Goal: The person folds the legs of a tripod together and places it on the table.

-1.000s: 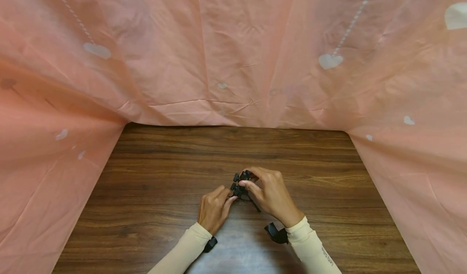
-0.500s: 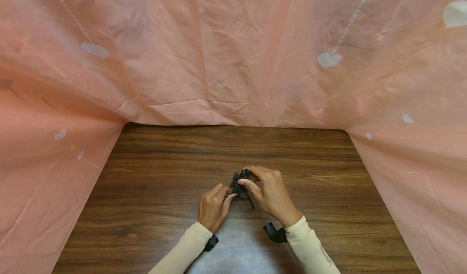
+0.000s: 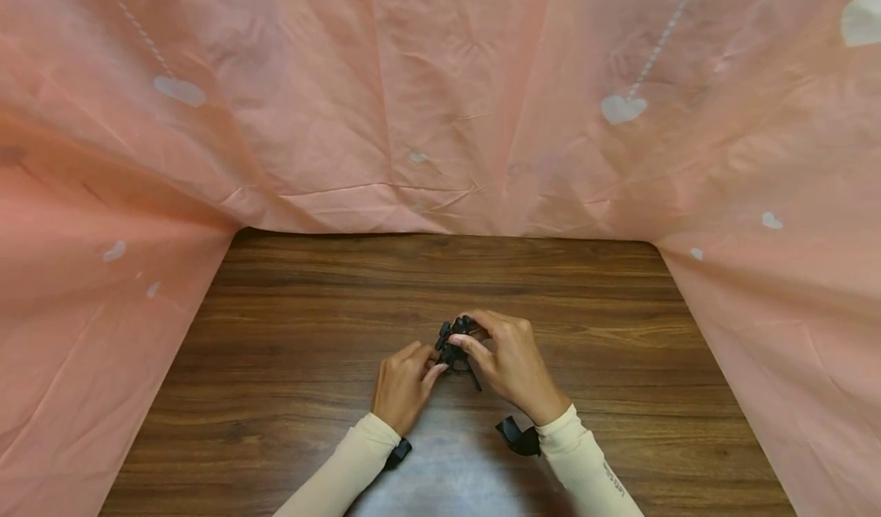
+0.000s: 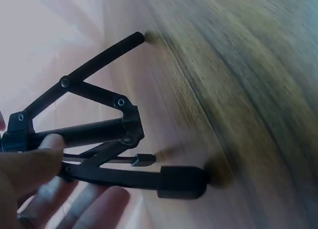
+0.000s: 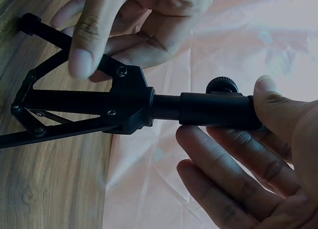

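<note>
A small black tripod [image 3: 453, 358] is held between both hands over the table, its legs partly spread by hinged braces. In the right wrist view, my left hand [image 5: 107, 28] has thumb and fingers around one tripod leg near the hub. My right hand [image 5: 288, 159] pinches the top end of the tube, beside a ridged knob [image 5: 222, 84]. The left wrist view shows the leg braces, the central column [image 4: 94, 132] and a rubber foot [image 4: 183, 182] close to the wood. From the head view, my left hand [image 3: 401, 385] is low left and my right hand [image 3: 512, 360] upper right of the tripod.
The brown wood-grain table [image 3: 310, 287] spreads around both hands. Pink sheeting [image 3: 440, 119] with white hearts hangs at the back and along both sides. A black wrist camera mount [image 3: 519, 437] juts inward from the right cuff, close over the tabletop.
The tripod has turned slightly, its lowest leg swinging a little left and up in the head view. Both hands keep hold, with the left shifted slightly upward.
</note>
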A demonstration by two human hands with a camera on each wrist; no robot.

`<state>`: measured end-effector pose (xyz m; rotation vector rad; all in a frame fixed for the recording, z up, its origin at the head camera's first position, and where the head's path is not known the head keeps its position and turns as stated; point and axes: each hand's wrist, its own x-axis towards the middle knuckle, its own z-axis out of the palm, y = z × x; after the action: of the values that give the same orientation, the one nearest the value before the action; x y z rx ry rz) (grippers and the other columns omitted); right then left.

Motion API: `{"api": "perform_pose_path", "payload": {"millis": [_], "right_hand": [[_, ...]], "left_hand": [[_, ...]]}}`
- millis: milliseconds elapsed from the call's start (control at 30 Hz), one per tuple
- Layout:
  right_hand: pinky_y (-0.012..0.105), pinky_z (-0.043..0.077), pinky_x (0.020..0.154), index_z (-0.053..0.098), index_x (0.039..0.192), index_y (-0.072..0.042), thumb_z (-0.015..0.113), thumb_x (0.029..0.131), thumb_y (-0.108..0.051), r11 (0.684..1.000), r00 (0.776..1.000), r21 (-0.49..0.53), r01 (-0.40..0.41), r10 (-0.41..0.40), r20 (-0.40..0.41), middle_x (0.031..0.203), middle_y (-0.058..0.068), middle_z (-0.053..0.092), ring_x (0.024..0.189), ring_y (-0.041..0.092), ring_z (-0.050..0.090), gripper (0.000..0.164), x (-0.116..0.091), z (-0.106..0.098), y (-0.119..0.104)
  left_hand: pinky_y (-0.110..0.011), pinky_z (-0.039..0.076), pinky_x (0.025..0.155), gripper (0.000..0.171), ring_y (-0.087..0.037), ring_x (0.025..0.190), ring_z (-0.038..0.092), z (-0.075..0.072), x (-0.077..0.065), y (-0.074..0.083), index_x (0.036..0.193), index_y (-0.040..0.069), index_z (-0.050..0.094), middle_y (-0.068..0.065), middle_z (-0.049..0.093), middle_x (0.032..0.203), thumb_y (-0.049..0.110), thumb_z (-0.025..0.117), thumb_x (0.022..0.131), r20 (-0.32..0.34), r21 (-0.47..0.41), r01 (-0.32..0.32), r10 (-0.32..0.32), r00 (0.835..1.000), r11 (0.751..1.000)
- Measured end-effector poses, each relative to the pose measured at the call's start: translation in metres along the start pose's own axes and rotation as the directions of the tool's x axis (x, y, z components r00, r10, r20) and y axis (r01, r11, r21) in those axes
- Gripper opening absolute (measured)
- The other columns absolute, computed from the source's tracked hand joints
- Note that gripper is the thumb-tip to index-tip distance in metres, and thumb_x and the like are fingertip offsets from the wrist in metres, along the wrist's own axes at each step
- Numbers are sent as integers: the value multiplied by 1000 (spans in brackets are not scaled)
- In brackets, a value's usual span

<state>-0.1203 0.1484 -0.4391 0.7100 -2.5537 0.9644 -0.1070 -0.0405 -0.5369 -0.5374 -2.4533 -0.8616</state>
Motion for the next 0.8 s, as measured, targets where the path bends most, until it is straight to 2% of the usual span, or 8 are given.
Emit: {"api": "perform_pose_path", "payload": {"millis": [233, 633, 800], "right_hand": [[37, 66, 72, 78, 110, -8, 79, 95, -28, 1000, 1000, 22, -12, 12, 7, 96, 4, 81, 85, 15, 79, 25, 0, 0, 0], [37, 66, 70, 78, 106, -8, 80, 95, -27, 1000, 1000, 30, 0, 0, 11, 93, 4, 80, 83, 15, 79, 22, 2, 3, -3], [37, 65, 69, 78, 107, -8, 80, 95, -27, 1000, 1000, 30, 0, 0, 6, 93, 4, 81, 83, 14, 79, 22, 1, 4, -3]], "left_hand": [[-27, 54, 58, 15, -11, 66, 67, 2, -1, 2, 90, 11, 76, 3, 67, 79, 16, 89, 86, 8, 24, 8, -9, 1000, 1000], [-25, 53, 56, 14, -8, 64, 67, 6, -5, -2, 89, 12, 75, 3, 69, 79, 15, 88, 87, -90, -62, -5, 0, 996, 998], [-25, 54, 57, 15, -8, 67, 69, 9, -6, -3, 88, 12, 74, 3, 70, 81, 13, 89, 85, -115, -100, 7, -19, 993, 995]]}}
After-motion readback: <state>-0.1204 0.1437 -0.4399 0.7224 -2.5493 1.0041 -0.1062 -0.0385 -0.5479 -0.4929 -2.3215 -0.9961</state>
